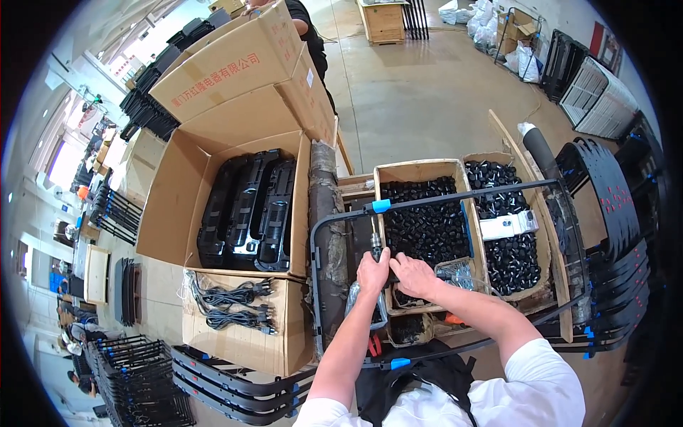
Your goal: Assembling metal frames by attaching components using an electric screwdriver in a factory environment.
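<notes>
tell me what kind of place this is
Most likely a factory assembly floor or workshop. Large cardboard boxes hold stacked black plastic housings, wooden crates brim with small black parts, and both hands, left and right, work at a black tubular frame.

Two hands, left (373,272) and right (415,275), at centre. Two wooden boxes of small black caps, one (425,226) at centre, the other (506,235) at 3 o'clock. Three black panels (249,211) in one open cardboard box (167,206) at 9 o'clock. One bundle of black power cords (231,304) at 8 o'clock.
</notes>
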A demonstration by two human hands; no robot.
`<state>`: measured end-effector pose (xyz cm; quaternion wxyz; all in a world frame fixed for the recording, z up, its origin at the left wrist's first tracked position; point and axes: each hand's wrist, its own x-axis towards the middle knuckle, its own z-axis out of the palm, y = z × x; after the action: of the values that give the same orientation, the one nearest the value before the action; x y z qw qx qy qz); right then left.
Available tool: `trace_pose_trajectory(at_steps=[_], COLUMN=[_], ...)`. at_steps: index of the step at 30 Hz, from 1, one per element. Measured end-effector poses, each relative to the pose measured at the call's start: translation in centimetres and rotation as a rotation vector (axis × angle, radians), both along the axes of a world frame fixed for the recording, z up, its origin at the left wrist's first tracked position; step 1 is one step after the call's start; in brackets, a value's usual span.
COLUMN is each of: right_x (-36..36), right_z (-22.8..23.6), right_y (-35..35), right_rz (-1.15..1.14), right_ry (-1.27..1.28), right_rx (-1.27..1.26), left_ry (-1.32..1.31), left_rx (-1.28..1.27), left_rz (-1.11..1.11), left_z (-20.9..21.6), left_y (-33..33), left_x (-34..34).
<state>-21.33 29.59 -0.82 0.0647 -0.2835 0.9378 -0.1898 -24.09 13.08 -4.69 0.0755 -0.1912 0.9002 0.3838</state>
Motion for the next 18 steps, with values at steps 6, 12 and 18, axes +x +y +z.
trace_pose_trajectory(at_steps=[6, 12, 18], right_x=[-0.2, -0.9, -1.8], right_z=[0.0, 0.0, 0.1], right_y=[2.1, 3.7, 3.8], right_rz=[-0.047, -0.034, 0.007], right_ry=[-0.050, -0.082, -0.118], right_rx=[0.060, 0.047, 0.065], left_ry=[0.050, -0.016, 0.029], left_rx=[-0.123, -0.113, -0.116], left_rz=[-0.081, -0.054, -0.005], left_z=[1.8, 2.6, 2.2], left_y=[2.5, 3.9, 4.0], left_x=[-0.4, -0.3, -0.5])
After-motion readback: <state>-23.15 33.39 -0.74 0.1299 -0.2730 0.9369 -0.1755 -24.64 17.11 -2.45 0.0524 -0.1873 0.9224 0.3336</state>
